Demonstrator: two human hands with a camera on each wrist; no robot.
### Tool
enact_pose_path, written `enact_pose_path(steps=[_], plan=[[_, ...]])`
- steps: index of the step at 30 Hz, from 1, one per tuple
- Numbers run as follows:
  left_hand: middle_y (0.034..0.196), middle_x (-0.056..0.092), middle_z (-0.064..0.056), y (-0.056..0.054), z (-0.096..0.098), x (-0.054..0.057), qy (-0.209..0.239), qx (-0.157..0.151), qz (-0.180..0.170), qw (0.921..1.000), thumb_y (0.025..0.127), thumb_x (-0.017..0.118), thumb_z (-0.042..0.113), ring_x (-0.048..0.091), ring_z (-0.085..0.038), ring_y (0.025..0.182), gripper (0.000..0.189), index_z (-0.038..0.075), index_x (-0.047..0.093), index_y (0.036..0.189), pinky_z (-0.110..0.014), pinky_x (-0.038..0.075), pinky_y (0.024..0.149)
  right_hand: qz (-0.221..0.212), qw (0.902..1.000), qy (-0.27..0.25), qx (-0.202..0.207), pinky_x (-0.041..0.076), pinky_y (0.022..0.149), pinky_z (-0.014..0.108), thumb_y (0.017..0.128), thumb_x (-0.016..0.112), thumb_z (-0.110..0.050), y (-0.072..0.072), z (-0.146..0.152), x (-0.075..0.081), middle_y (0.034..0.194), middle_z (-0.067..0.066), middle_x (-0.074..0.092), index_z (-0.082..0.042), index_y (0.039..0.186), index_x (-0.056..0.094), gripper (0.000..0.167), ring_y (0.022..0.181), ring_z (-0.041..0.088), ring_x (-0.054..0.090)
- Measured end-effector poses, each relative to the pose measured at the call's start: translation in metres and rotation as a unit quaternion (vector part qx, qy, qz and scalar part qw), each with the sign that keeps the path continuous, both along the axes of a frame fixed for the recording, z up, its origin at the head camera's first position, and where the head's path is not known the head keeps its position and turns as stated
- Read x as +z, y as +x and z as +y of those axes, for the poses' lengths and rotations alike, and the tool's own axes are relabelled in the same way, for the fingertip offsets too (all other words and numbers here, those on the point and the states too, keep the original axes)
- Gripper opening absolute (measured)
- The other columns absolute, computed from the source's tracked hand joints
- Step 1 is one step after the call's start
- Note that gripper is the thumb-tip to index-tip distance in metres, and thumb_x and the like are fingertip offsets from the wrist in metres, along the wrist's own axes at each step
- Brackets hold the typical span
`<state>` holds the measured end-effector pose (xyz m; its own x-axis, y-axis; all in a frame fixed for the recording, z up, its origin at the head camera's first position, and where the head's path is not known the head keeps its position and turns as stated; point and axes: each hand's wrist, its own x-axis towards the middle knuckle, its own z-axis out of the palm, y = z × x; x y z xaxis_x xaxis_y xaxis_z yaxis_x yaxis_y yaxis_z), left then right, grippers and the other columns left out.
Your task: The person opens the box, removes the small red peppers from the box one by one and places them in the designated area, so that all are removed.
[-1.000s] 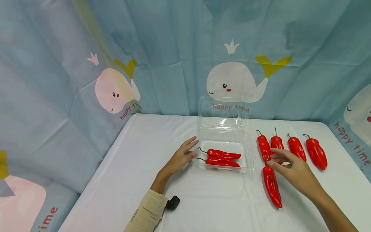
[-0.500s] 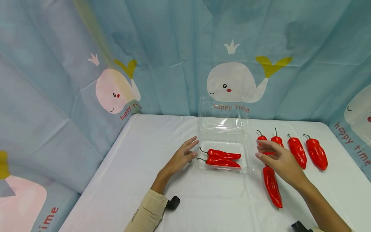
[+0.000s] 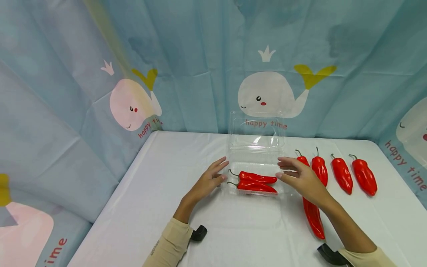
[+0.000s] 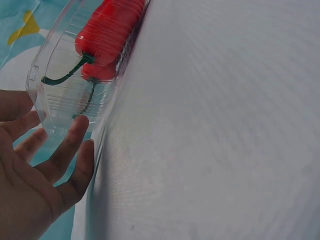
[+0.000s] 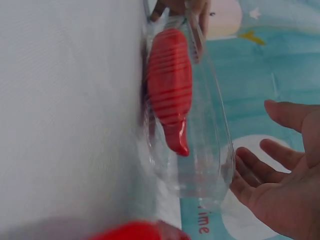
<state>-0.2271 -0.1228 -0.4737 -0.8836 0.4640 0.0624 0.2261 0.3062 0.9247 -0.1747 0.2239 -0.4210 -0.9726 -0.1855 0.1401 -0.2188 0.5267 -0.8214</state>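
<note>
A clear plastic clamshell box (image 3: 255, 166) lies in mid-table with its lid (image 3: 257, 129) raised at the back. Two red peppers, one behind (image 3: 257, 177) and one in front (image 3: 255, 186), lie inside with stems to the left. My left hand (image 3: 206, 181) is at the box's left end, its relaxed fingers right at the wall in the left wrist view. Fingers spread, my right hand (image 3: 301, 180) reaches the box's right end; in the right wrist view its lower fingers (image 5: 245, 187) are at the rim. Neither hand grips a pepper.
Several more red peppers lie to the right: one nearest me (image 3: 313, 220), one partly behind my right hand (image 3: 302, 159), others farther right (image 3: 341, 176). Black wrist cameras (image 3: 199, 233) sit at both sleeves. A whale-print curtain (image 3: 200, 74) backs the white table (image 3: 140, 207).
My right hand has moved left from over the loose peppers to the box's right end, holding nothing. The left hand, the box and the peppers have stayed put.
</note>
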Motion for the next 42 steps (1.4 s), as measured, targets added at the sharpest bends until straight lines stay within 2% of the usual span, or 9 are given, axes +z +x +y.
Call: enact_pose_path(steps=[4,12,23,35,42], plan=[[0.177,0.022,0.001,0.000,0.000,0.000,0.000,0.000,0.000,1.0000,0.109,0.056,0.016,0.062,-0.036,0.132,0.058,0.011,0.040,0.165,-0.049,0.056,0.101,-0.002,0.9999,0.000,0.015,0.059,0.098,0.051,0.095,0.077,-0.026,-0.007,-0.010,-0.001,0.146,0.019,0.062,-0.009,0.154,0.051,0.067,0.131,0.044,0.062],[0.177,0.022,-0.001,0.000,0.000,0.000,0.000,0.001,0.001,1.0000,0.109,0.055,0.016,0.062,-0.037,0.132,0.058,0.009,0.040,0.164,-0.049,0.056,0.100,-0.012,0.9996,0.006,0.023,0.051,0.108,0.060,0.095,0.078,-0.031,-0.018,-0.025,-0.005,0.148,0.019,0.060,-0.010,0.154,0.051,0.069,0.135,0.046,0.058],[0.177,0.021,0.000,0.001,0.000,0.001,-0.001,-0.001,0.000,1.0000,0.109,0.057,0.015,0.062,-0.037,0.133,0.058,0.010,0.040,0.164,-0.052,0.056,0.104,-0.025,0.9991,0.001,0.035,0.051,0.108,0.060,0.095,0.077,-0.032,-0.027,-0.035,-0.009,0.148,0.019,0.061,-0.010,0.155,0.051,0.069,0.135,0.045,0.058],[0.177,0.021,0.000,0.002,-0.001,0.002,0.005,-0.003,-0.002,1.0000,0.109,0.056,0.014,0.062,-0.038,0.133,0.058,0.009,0.040,0.164,-0.052,0.056,0.104,-0.082,0.9943,-0.021,0.065,0.051,0.109,0.060,0.094,0.078,-0.031,-0.041,-0.042,-0.013,0.150,0.019,0.059,-0.010,0.156,0.050,0.071,0.138,0.045,0.055],[0.177,0.021,-0.005,0.001,-0.001,0.001,0.006,-0.009,0.001,0.9999,0.109,0.055,0.014,0.061,-0.040,0.133,0.058,0.008,0.039,0.164,-0.052,0.056,0.103,-0.116,0.9903,-0.012,0.076,0.056,0.105,0.053,0.094,0.079,-0.030,-0.046,-0.050,-0.014,0.147,0.020,0.060,-0.008,0.153,0.052,0.069,0.136,0.043,0.056]])
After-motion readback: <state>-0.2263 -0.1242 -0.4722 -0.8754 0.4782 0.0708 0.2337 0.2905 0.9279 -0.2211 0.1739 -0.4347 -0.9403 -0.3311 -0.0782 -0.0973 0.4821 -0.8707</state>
